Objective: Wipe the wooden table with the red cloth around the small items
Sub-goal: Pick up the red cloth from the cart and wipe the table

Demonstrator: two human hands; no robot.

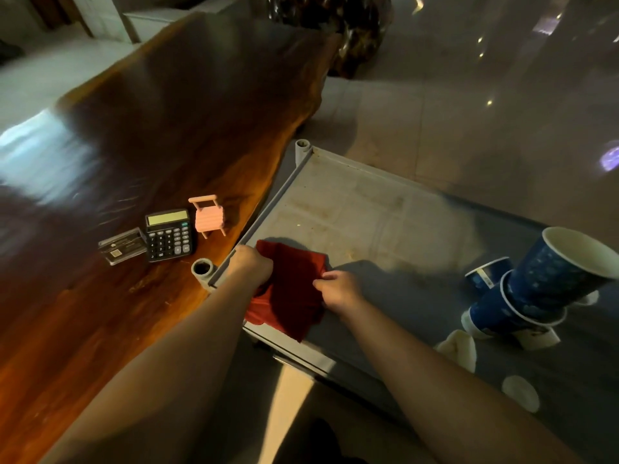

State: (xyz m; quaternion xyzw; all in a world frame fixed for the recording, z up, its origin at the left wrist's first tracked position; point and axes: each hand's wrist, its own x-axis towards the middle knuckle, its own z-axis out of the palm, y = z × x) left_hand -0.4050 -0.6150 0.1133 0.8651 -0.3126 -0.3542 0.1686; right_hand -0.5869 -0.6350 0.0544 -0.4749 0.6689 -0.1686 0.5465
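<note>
The red cloth (290,289) lies bunched on the near left corner of a grey shelf top (361,209), beside the wooden table (140,135). My left hand (252,266) grips its left side in a fist. My right hand (335,289) pinches its right edge. On the table near the shelf stand three small items: a pink miniature chair (208,216), a black calculator (169,234) and a clear plastic card box (122,246).
Several blue paper cups (542,283) lie tipped and nested at the shelf's right side, with white cups or lids (459,349) near them. Grey shelf posts (203,268) rise at the corners. A glossy tiled floor surrounds everything.
</note>
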